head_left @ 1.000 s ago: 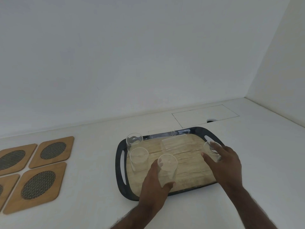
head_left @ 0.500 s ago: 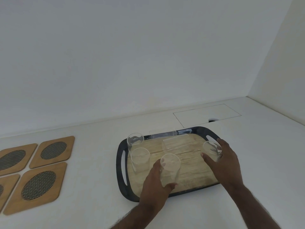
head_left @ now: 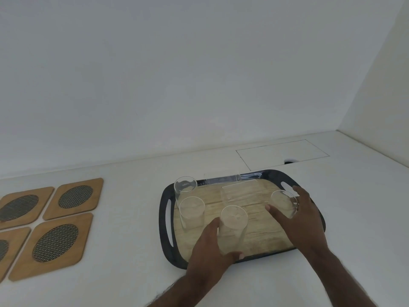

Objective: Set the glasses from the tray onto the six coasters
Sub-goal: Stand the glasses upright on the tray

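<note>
A person's left hand (head_left: 208, 253) wraps a clear glass (head_left: 232, 229) near the front of a dark-rimmed, wood-patterned tray (head_left: 164, 222) on a white counter (head_left: 132, 251), thumb and fingers closed around its lower wall. The right hand (head_left: 296, 218) curls around a second glass (head_left: 284, 203) at the tray's right side, fingers behind it and thumb in front. Two more glasses (head_left: 191, 211) stand upright, one just behind the other, at the tray's left end. Further clear shapes at the back of the tray are too faint to make out as separate glasses. Wooden coasters (head_left: 55, 247) with oval mesh centres lie well apart to the left; four show, two of them cut off by the frame edge, and none carries a glass. Both forearms run out of the bottom of the picture.
</note>
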Motion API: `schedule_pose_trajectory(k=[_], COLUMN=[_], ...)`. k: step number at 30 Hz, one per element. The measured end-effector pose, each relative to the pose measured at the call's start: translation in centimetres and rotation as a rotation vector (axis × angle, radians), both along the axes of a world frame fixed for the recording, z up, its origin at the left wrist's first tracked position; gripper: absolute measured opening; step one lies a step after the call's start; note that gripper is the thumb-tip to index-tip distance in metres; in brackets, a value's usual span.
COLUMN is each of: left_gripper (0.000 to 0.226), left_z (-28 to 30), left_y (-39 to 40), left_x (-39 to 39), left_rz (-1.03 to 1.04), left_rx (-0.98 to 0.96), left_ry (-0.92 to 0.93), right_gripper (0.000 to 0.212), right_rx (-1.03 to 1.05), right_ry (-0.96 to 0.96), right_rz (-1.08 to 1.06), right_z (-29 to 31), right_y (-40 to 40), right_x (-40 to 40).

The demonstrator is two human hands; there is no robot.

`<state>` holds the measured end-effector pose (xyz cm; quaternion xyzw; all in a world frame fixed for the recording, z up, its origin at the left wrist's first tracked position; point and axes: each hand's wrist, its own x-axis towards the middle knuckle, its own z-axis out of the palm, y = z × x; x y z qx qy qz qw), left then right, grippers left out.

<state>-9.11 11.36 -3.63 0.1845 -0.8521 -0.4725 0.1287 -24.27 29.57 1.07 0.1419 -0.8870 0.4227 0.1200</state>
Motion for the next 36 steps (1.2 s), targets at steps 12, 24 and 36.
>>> schedule_pose_trajectory(k=[12,24,36], left_gripper=[0.052,0.023,0.049], left_z=[2.9,6.6,6.4], left_y=[-2.3,-5.5,-7.9], left_x=[4.8,2.9,1.2], left_rz=[-0.079,0.184,0.099], left_rx=[-0.278,-0.419,-0.382], left_ry=[0.146,0.453,0.051], right_gripper=[0.084,0.039,0.066], right_rx=[0.106,0.176,1.027], right_ry=[0.191,0.363,0.013], right_rz=[-0.079,0.224,0.669], right_z=[3.2,6.6,5.7], right_y=[-2.7,-6.6,-13.2], right_x=[2.1,-1.1,-5.5])
